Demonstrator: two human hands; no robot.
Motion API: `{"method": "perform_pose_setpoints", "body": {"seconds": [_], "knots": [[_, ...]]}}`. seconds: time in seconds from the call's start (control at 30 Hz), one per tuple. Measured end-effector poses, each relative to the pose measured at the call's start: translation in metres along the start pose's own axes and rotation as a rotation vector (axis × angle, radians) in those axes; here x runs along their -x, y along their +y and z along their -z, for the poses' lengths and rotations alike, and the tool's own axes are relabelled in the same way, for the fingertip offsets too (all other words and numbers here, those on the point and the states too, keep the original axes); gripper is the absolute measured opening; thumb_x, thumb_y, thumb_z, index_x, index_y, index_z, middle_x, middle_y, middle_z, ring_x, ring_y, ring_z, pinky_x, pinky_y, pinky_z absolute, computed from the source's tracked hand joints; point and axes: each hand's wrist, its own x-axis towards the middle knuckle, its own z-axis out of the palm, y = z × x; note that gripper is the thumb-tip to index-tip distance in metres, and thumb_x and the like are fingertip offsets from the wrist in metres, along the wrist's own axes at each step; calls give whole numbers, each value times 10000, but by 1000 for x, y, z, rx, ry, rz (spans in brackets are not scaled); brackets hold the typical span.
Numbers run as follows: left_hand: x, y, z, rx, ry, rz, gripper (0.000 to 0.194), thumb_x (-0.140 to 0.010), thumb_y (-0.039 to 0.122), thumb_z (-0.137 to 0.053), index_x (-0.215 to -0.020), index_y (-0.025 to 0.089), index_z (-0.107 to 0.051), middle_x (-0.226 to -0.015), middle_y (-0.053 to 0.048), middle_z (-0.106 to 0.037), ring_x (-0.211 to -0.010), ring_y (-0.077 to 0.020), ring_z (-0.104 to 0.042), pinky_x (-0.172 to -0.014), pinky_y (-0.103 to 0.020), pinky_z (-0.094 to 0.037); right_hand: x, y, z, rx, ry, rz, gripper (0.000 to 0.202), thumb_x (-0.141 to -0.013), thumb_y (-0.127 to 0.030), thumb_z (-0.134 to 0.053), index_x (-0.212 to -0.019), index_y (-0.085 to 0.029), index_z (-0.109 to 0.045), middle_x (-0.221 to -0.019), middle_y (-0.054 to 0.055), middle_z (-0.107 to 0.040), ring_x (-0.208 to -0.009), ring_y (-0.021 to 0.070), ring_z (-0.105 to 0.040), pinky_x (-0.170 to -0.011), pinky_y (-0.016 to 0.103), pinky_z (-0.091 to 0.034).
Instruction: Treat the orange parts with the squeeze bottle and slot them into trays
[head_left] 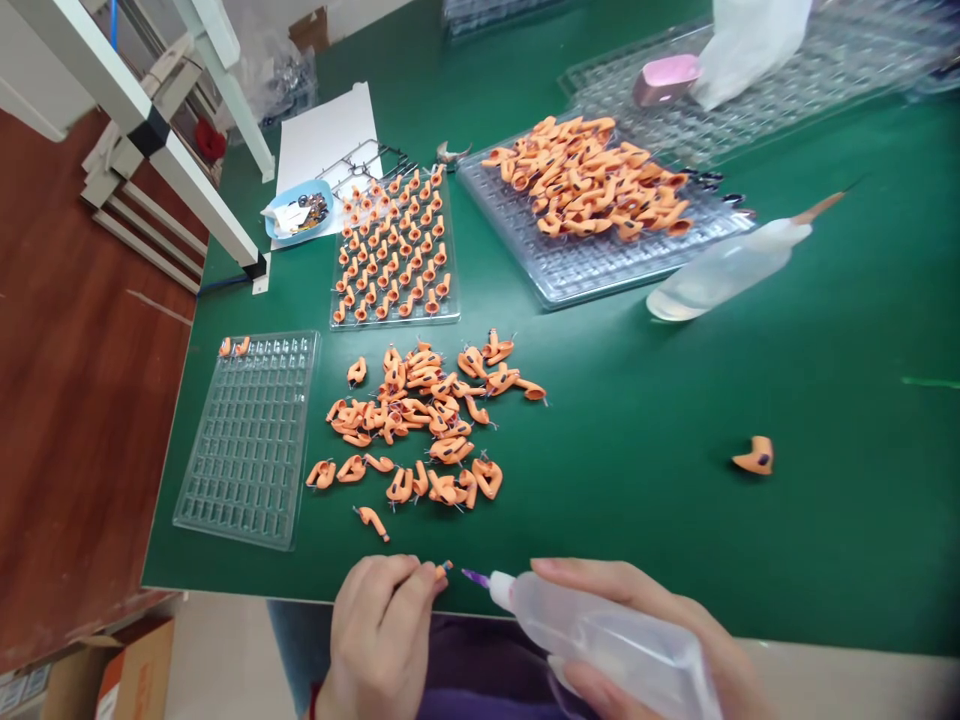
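At the front edge of the green table, my left hand [382, 632] is closed around an orange earphone shell [441, 572], mostly hidden by the fingers. My right hand [637, 620] grips a translucent squeeze bottle [600, 635], tilted so that its purple needle tip [475, 578] points at the shell, with a small gap between. Just beyond my left hand lies a single orange earphone shell [372, 522]. A loose pile of such shells [420, 400], with thin wires sticking out, spreads across the table behind it.
Left stands a clear compartment tray [244, 450] with a few shells in one corner. Behind the pile, another tray [394, 250] holds rows of shells. A heap of shells [592, 180] covers a stacked tray. A second bottle [724, 270] lies right, beyond a lone orange piece [756, 456].
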Motion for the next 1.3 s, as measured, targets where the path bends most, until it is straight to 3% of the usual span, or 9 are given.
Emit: {"method": "perform_pose_setpoints", "body": {"seconds": [0.27,0.43,0.6,0.67,0.8,0.87,0.97,1.07,1.3], "knots": [[-1,1,0,1,-3,2,221,-900,35,-628,-1075,161,-674,-905,-60,-690,-799,-155,-671,-731,-279,-573,2,0,0,9,-7,-21,337,-817,-342,-724,-1150,-296,-710,-928,45,-778,-730,212,-754,-730,255,-617],[0,-1,-1,1,-1,14,232,-908,45,-622,-1092,179,-671,-906,-55,-696,-792,-154,-676,-716,-281,-579,7,-4,-3,-10,57,-135,318,-836,-471,-712,-1079,-269,-750,-905,80,-771,-728,242,-743,-754,315,-622],[-5,3,-1,30,38,31,211,-896,43,-639,-1046,185,-682,-883,-47,-697,-769,-148,-679,-696,-264,-582,2,-6,-1,-145,70,-149,399,-856,-563,-705,-1160,-306,-718,-897,68,-780,-660,228,-757,-625,261,-628],[-9,8,1,79,59,42,174,-901,62,-641,-1011,189,-686,-864,-40,-697,-751,-139,-681,-680,-245,-584,-4,-6,-2,-220,26,-99,424,-854,-493,-747,-1239,-333,-674,-941,56,-789,-674,226,-772,-596,238,-632],[-18,20,4,214,60,60,97,-921,124,-642,-969,198,-684,-834,-31,-699,-730,-128,-684,-655,-219,-585,-15,-11,-9,-252,-42,-14,473,-861,-208,-758,-1281,-386,-631,-1060,29,-779,-817,214,-784,-685,232,-645],[-21,24,4,251,56,57,75,-927,148,-644,-963,201,-683,-814,-27,-699,-714,-126,-680,-635,-217,-581,-16,-18,-14,-295,-39,-57,429,-880,-210,-735,-1264,-370,-630,-1021,28,-778,-807,198,-782,-701,227,-643],[-23,27,4,277,50,44,54,-921,165,-657,-947,208,-679,-795,-20,-703,-695,-128,-668,-616,-231,-575,-15,-30,-20,-410,42,-246,306,-887,-375,-747,-1174,-330,-653,-921,22,-767,-746,170,-772,-678,192,-632],[-22,29,3,276,53,37,54,-908,174,-678,-940,217,-680,-781,-14,-702,-688,-134,-655,-612,-250,-566,-11,-39,-23,-531,91,-401,322,-849,-456,-778,-1123,-341,-656,-881,-8,-755,-738,147,-759,-660,164,-619],[-19,30,1,266,62,6,65,-900,154,-685,-950,194,-676,-759,-12,-682,-681,-133,-610,-598,-252,-525,-10,-47,-22,-624,80,-412,317,-851,-435,-791,-1134,-416,-649,-885,-62,-755,-743,87,-733,-687,99,-580]]}}
